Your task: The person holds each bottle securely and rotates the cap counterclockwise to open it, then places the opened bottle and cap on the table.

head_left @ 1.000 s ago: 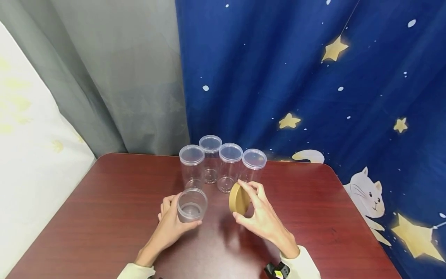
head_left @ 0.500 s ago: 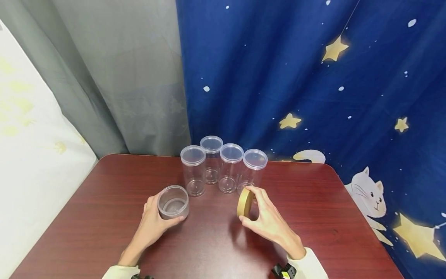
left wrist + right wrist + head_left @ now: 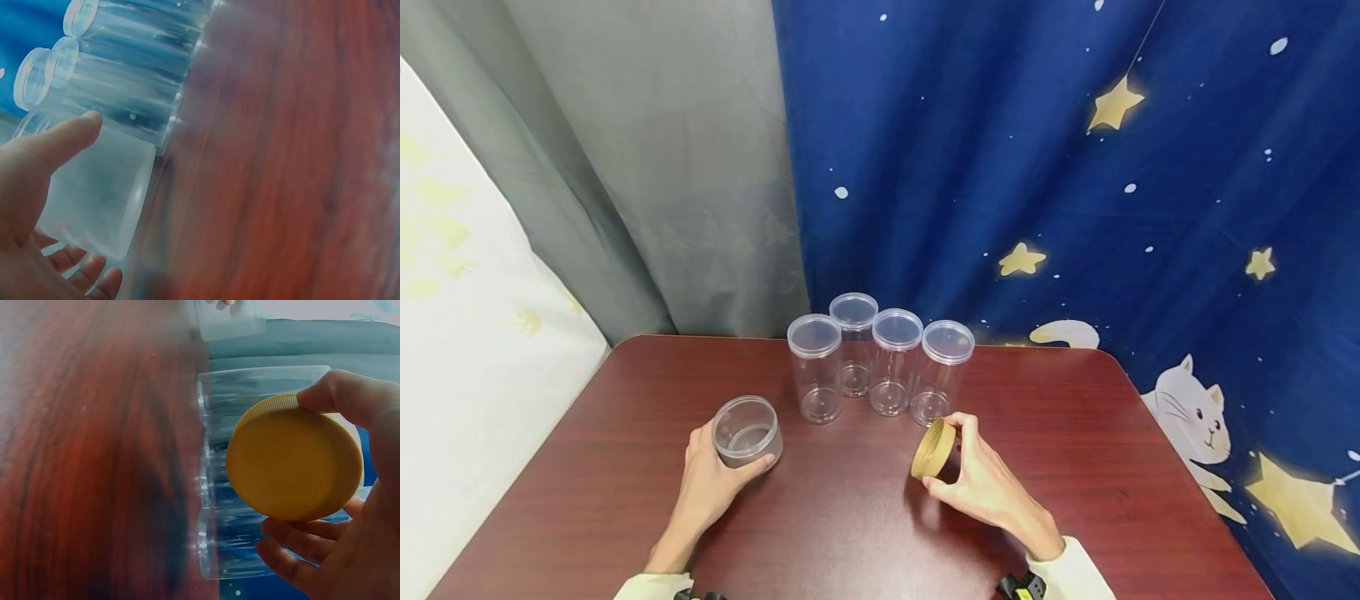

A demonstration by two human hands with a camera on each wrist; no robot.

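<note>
My left hand (image 3: 709,483) grips a short, wide jar (image 3: 747,427) with an open top, left of the tall jars. In the left wrist view my thumb crosses the side of this jar (image 3: 100,181), whose wall looks frosted; I cannot tell whether its base touches the table. On the right, my right hand (image 3: 992,492) pinches a gold lid (image 3: 932,450) by its rim, thumb below and fingers above. The lid is tilted with its hollow side facing left. From the right wrist, the flat outer face of the lid (image 3: 294,462) and its ribbed edge show.
Several tall clear jars with translucent lids stand upright in a cluster at the back, among them a left one (image 3: 815,375) and a right one (image 3: 943,375). The reddish-brown table (image 3: 835,533) ends at curtains, grey (image 3: 700,167) and blue with stars (image 3: 925,167).
My left hand has carried the short jar left, away from the lid. My right hand has moved slightly right and down, and the lid's hollow side has turned into view. The tall jars stay put.
</note>
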